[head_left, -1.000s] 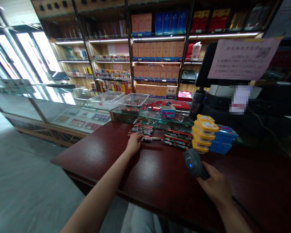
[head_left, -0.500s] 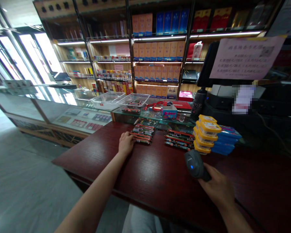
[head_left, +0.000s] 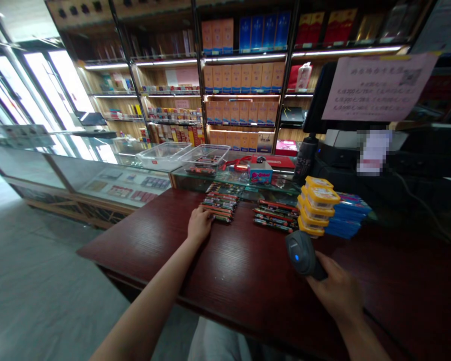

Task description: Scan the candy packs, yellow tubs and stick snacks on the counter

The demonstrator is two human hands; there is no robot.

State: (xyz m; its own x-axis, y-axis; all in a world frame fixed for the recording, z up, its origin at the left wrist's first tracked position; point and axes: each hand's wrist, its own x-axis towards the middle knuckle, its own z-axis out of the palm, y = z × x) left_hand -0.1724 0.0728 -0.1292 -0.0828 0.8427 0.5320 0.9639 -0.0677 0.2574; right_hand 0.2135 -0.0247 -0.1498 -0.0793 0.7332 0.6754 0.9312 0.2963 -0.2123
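In my right hand [head_left: 336, 288] is a dark grey barcode scanner [head_left: 299, 254] with a lit blue spot; its head points away from me over the dark red-brown desk. The fingers of my left hand [head_left: 200, 224] are curled on the left ends of the nearest slim, shiny packets [head_left: 222, 212] in a left-hand row, partly hiding them. A second group of similar dark packets with red edges [head_left: 275, 215] lies to the right, in front of the scanner. Beside that group stand stacked yellow-lidded clear tubs [head_left: 317, 206].
Blue packs [head_left: 348, 215] are piled right of the tubs, below a monitor bearing a pink sign [head_left: 379, 87]. Behind the packets, a glass counter holds clear plastic trays [head_left: 206, 158] and a small blue-pink box [head_left: 260, 173]. A cable runs from the scanner.
My left hand has shifted slightly right, and its fingers now cover more of the nearest packets' ends. The scanner in my right hand has hardly moved. The view has turned a little.
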